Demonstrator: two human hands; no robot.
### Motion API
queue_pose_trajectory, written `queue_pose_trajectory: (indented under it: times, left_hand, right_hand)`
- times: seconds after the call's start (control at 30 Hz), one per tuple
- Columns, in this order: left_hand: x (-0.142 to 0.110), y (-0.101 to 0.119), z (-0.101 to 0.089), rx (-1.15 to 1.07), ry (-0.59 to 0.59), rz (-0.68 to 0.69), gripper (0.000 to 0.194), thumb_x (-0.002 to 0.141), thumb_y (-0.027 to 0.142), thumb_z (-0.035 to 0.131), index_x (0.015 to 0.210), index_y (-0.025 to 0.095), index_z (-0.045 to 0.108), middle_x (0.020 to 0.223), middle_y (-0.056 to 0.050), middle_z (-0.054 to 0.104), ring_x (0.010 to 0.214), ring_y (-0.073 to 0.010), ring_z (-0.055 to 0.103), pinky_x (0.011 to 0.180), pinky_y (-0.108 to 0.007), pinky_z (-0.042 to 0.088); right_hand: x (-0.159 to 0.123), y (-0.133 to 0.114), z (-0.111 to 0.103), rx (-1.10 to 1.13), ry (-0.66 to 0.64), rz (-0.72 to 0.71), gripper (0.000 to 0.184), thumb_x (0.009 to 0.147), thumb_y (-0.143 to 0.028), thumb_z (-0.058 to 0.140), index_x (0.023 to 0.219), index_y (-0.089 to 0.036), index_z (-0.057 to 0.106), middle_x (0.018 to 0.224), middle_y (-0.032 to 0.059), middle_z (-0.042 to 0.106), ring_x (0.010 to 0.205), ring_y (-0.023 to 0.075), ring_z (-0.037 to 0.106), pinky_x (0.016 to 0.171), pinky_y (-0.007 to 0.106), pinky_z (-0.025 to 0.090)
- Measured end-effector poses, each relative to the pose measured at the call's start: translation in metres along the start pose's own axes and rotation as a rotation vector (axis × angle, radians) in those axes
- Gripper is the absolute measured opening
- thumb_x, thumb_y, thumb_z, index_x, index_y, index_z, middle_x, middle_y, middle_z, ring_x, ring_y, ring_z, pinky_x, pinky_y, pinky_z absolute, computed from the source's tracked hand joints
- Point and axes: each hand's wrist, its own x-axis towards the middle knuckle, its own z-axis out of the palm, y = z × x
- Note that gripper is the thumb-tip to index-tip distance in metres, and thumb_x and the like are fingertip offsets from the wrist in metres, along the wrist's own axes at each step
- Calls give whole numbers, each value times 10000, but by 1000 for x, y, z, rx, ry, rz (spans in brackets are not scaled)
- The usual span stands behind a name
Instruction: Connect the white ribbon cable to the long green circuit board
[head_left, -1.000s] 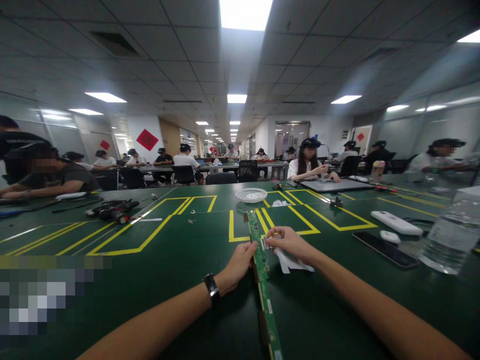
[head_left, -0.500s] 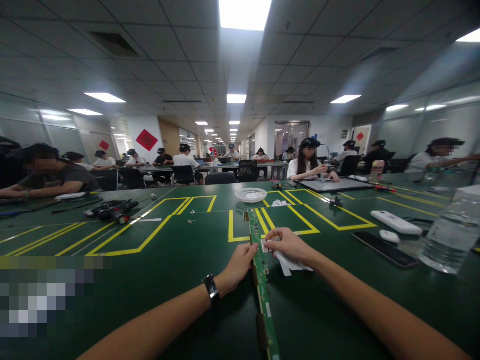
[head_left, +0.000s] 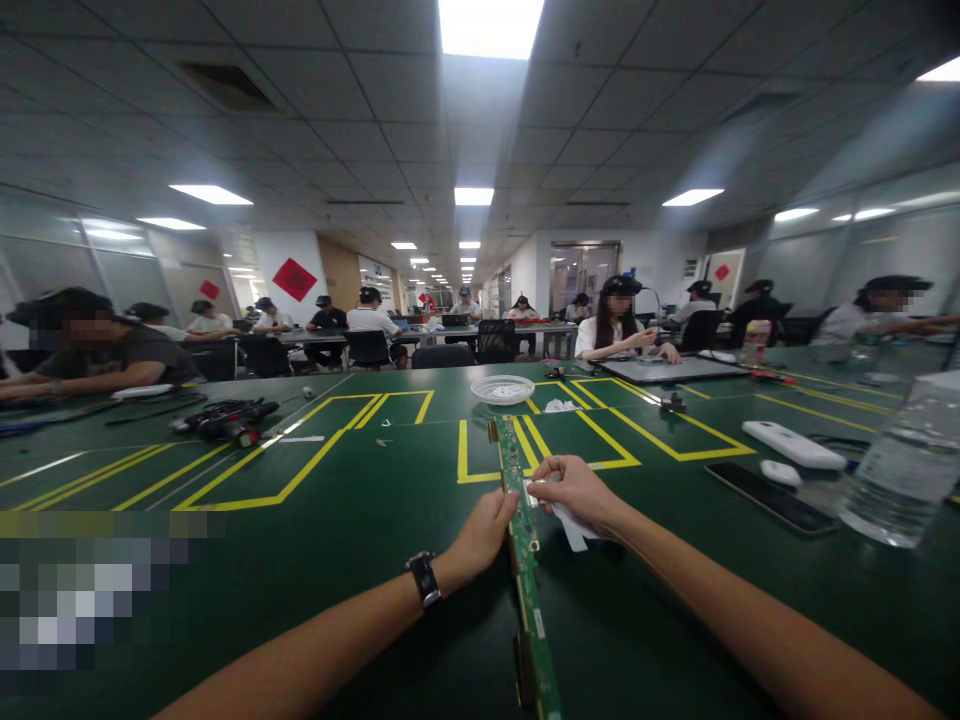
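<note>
A long, narrow green circuit board (head_left: 528,590) slants upward from the bottom of the head view, with brass-coloured connectors along its left edge. My left hand (head_left: 484,530), a dark watch on its wrist, is closed on the board's middle, thumb on the face. Pinched in my right hand (head_left: 581,492) is a white paper wipe (head_left: 574,530), its loose end hanging below the palm. The fingertips of that hand are at the board's right edge, by a small white part; whether they touch it I cannot tell.
Beyond the board sits a white plastic basket (head_left: 502,389). To the right lie a black phone (head_left: 772,497), a white device (head_left: 792,445) and a clear water container (head_left: 900,475). Dark cabled tools (head_left: 225,422) are on the left. A co-worker (head_left: 619,325) sits across the table.
Both hands stay nearly in place. The wipe's loose end has shifted slightly under my right hand, and the board's near end has moved a little.
</note>
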Motion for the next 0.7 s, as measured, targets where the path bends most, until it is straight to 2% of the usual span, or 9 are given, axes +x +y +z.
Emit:
queue_pose_trajectory:
  times: [0.27,0.43,0.7]
  left_hand:
    - [0,2,2,-24,4,-35,507,909,517,369,1038,95,619,913,-87,666,766,-193,579,741,-292,440]
    - [0,3,2,-4,0,-29,511,908,522,362,1018,99,626,897,-83,666,771,-193,575,747,-291,434]
    - [0,5,4,-44,42,-57,509,887,543,395,1013,111,631,849,-67,662,738,-186,566,730,-288,429]
  right_hand:
    - [6,11,3,14,56,-24,276,662,-326,729,814,-133,604,555,-7,618,468,111,561,464,210,413]
    - [6,10,3,22,47,-34,281,661,-329,736,806,-126,607,571,0,628,478,110,568,476,210,423]
    - [3,5,5,-31,107,-86,271,679,-343,725,801,-134,604,600,15,646,487,120,586,486,216,440]
